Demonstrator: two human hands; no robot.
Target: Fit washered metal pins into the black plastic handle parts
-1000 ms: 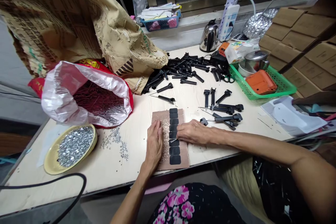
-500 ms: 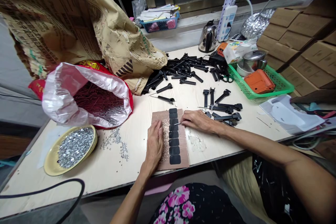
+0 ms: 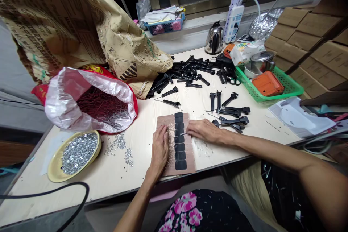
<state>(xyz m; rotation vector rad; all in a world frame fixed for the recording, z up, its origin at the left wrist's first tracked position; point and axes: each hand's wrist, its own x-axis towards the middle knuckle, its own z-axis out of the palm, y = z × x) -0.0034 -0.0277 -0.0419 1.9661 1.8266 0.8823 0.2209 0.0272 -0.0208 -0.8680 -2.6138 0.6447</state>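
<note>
Pale wooden counter (image 3: 141, 123), lower centre: left grip (image 3: 160, 148) lies flat and open on the brown cardboard strip (image 3: 191, 156) of black oblong pads (image 3: 180, 156), right grip (image 3: 202, 130) pinching a thin metal pin (image 3: 185, 133) beside them.

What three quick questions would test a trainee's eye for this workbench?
1. True or false: the right hand pinches a thin metal pin at the column of black rectangular pads.
2. The left hand lies flat on: A a flat brown rectangular board; B a round yellow dish; C a white plastic bag.
3. Fill in: the orange box sits in a ___ plastic basket.
Key: 1 true; 2 A; 3 green.
</note>
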